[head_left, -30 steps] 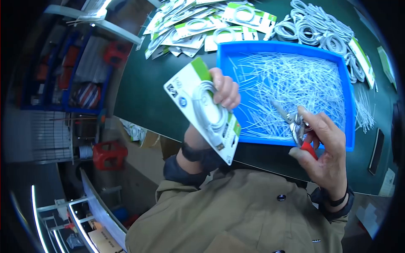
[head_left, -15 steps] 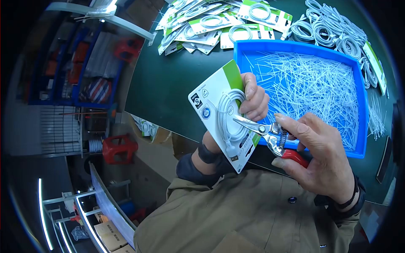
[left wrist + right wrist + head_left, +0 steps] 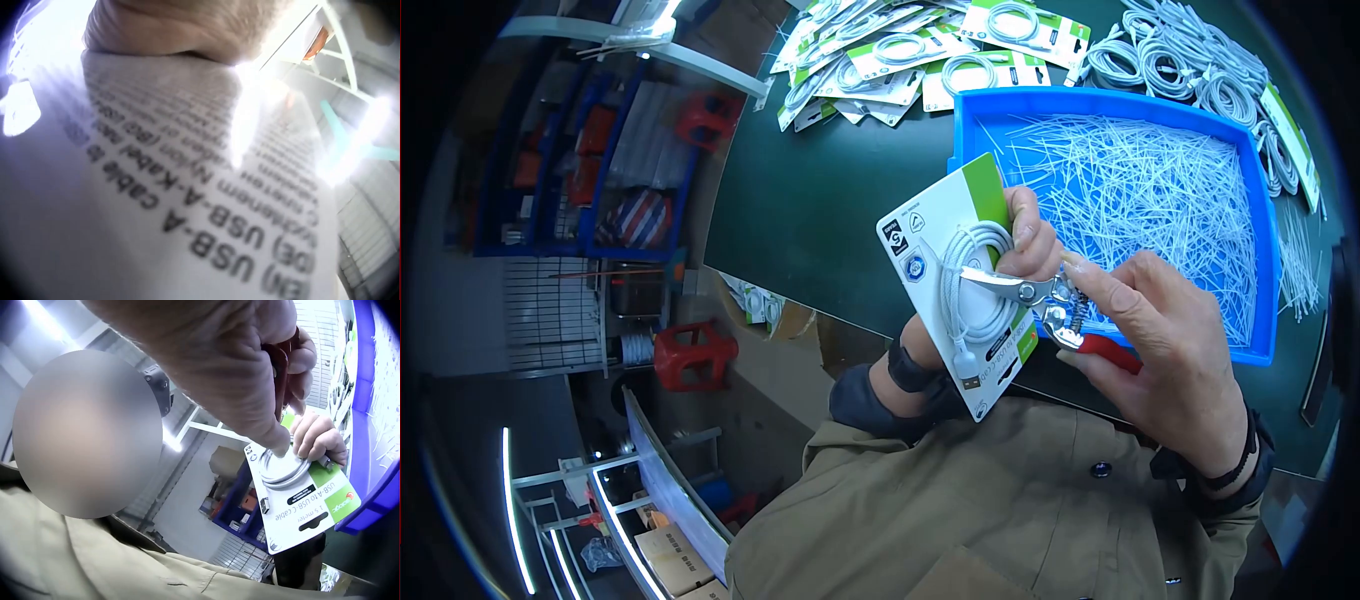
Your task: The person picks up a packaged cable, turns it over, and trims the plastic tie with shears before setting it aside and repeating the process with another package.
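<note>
My left hand (image 3: 1032,238) grips a white and green retail card (image 3: 918,228) at its right edge, fingers on the front. Fastened on that card is a coiled white cable (image 3: 952,300), its USB plug toward the lower end. In my right hand (image 3: 1175,335) is a pair of pruning snips (image 3: 1110,350) with red handles and a visible spring. The snips' blades reach across the coil, just below the left fingertips. The left wrist view shows the card's printed back (image 3: 187,187) up close; the right wrist view has the card's front (image 3: 290,519).
A blue tray (image 3: 1120,98) full of thin white strips (image 3: 1150,200) lies beyond the hands on the green table (image 3: 800,220). Carded cables (image 3: 890,60) are piled at the back left of it. Loose coiled cables (image 3: 1190,65) lie at the back right.
The snips have moved left from over the tray to the card, and their blades now lie across the coil. The card stays in the left hand, slightly turned.
</note>
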